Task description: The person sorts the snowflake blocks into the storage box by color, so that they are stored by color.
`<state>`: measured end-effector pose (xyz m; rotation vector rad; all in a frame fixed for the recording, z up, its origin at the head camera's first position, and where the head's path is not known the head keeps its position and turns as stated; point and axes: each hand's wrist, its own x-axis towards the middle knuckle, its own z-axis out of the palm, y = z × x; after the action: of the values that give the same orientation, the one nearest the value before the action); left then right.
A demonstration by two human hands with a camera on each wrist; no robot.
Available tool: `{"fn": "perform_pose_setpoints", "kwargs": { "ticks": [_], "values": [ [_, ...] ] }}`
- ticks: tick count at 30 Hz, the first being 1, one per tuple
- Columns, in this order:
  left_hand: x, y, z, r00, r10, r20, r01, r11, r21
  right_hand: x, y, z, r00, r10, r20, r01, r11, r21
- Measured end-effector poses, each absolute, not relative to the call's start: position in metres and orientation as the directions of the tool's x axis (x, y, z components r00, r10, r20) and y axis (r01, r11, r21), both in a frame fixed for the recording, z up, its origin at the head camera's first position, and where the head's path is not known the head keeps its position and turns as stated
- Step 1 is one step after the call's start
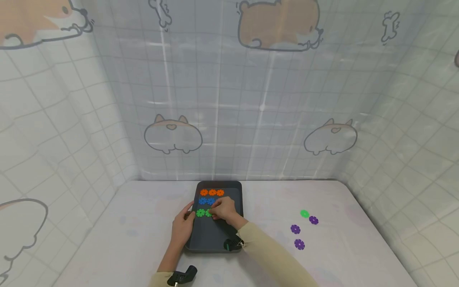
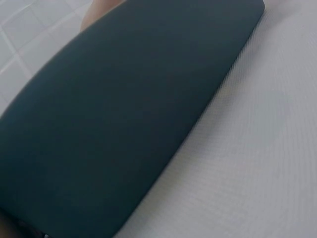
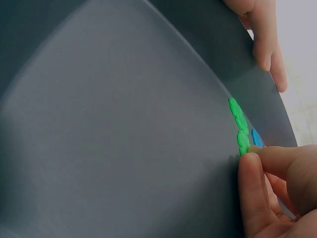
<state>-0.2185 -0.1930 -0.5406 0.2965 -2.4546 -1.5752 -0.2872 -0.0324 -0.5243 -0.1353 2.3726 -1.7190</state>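
A dark grey tray (image 1: 208,239) holds flower-shaped discs in rows: orange discs (image 1: 212,192) at the far end, then blue discs (image 1: 206,201), then green. My left hand (image 1: 182,227) grips the tray's left rim, thumb over the wall. With thumb and forefinger, my right hand (image 1: 225,208) pinches the edge of a green flower disc (image 3: 243,141) low over the tray floor. Another green disc (image 3: 238,115) lies against it on the left. The right hand hides part of the blue and green rows. In the left wrist view only the tray's outer side (image 2: 129,109) shows.
On the white table to the right lie a loose green disc (image 1: 305,214) and three purple discs (image 1: 295,229). A patterned curtain (image 1: 229,151) stands behind and along both sides of the table.
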Motion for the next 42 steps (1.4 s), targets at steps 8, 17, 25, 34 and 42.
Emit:
{"fn": "perform_pose_setpoints", "kwargs": {
  "ticks": [8, 17, 25, 34, 42],
  "values": [
    [-0.217, -0.193, -0.542, -0.955, -0.289, 0.066, -0.064, 0.417, 0.907, -0.287, -0.033, -0.526, -0.974, -0.197, -0.111, 0.044, 0.316, -0.948],
    [-0.217, -0.191, -0.539, -0.956, -0.285, 0.067, -0.059, 0.409, 0.91, -0.286, -0.026, -0.515, -0.961, -0.219, -0.17, 0.097, 0.311, -0.945],
    [-0.217, -0.192, -0.539, -0.957, -0.285, 0.056, -0.07, 0.412, 0.909, -0.281, 0.002, -0.488, -0.926, -0.352, -0.135, 0.056, 0.226, -0.973],
    [-0.218, -0.197, -0.541, -0.956, -0.288, 0.055, -0.07, 0.406, 0.911, -0.265, 0.067, -0.469, -0.921, -0.37, -0.122, 0.027, 0.253, -0.967],
    [-0.218, -0.203, -0.54, -0.957, -0.283, 0.061, -0.065, 0.415, 0.908, -0.257, 0.134, -0.467, -0.969, -0.219, -0.116, 0.054, 0.269, -0.962]
  ]
}}
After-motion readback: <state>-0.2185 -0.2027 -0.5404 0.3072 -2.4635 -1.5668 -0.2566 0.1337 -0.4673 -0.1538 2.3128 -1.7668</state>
